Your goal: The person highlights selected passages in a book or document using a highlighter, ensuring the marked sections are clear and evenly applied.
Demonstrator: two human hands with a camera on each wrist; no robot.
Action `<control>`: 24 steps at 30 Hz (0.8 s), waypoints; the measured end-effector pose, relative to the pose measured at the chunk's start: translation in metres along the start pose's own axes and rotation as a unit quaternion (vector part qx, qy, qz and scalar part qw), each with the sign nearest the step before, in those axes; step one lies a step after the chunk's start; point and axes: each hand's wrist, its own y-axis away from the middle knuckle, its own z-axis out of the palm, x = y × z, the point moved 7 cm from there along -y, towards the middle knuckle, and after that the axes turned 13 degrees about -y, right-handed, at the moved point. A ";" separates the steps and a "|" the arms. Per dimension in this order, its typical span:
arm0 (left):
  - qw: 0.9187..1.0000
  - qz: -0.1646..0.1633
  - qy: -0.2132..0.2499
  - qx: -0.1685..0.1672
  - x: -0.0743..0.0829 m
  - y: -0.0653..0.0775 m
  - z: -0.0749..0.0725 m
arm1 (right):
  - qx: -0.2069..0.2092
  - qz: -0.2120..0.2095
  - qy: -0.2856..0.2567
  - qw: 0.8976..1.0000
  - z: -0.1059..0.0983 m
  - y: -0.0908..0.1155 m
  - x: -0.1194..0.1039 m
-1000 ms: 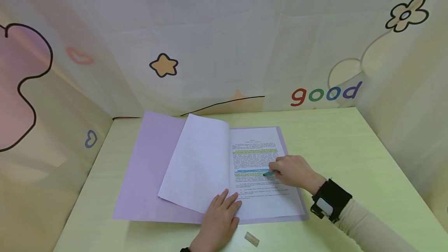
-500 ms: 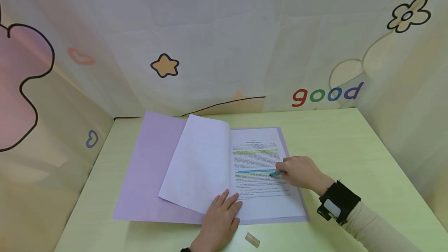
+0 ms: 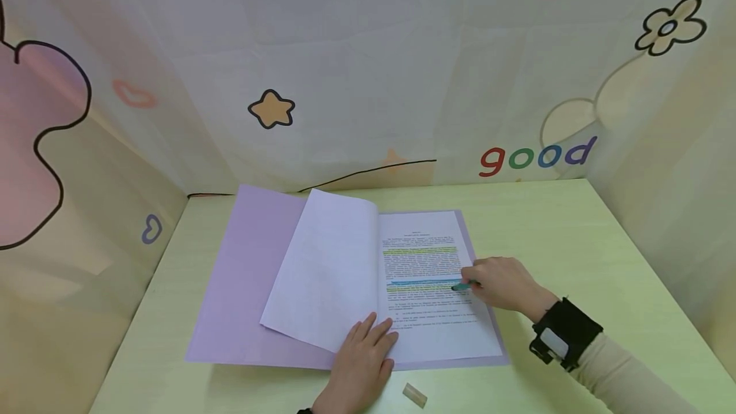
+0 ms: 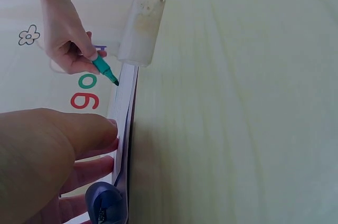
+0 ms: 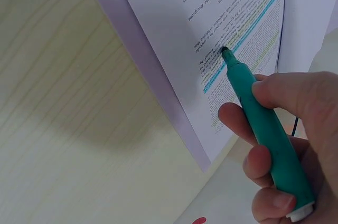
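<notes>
My right hand (image 3: 503, 281) grips a teal highlighter (image 5: 272, 129) between thumb and fingers. Its dark tip is right at the printed page (image 3: 443, 340), just below a blue-marked line (image 5: 243, 42). Yellow-green marks (image 3: 420, 250) run across lines above and below the blue one. With fingers spread, my left hand (image 3: 361, 363) rests on the lower left of the page, by the turned-over sheet (image 3: 330, 267). Both sheets lie in an open lilac folder (image 3: 247, 286).
A small translucent cap (image 3: 414, 395) lies on the pale wooden table (image 3: 563, 241) in front of the folder, right of my left hand. Behind the table hangs a printed curtain (image 3: 345, 82) with a star, a flower and the word "good".
My right hand and the highlighter have slid to the right along the line of text. My left hand, the folder and the cap stay where they were.
</notes>
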 end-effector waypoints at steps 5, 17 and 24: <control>1.000 0.001 0.000 -0.002 0.001 0.000 0.001 | 0.001 -0.001 0.002 1.000 -0.001 0.003 0.003; 1.000 0.001 -0.005 0.017 0.000 0.001 0.001 | 0.002 -0.003 0.011 1.000 -0.003 0.007 0.007; 1.000 -0.001 -0.001 0.002 0.000 0.000 0.002 | -0.009 0.007 0.005 1.000 -0.002 0.009 0.011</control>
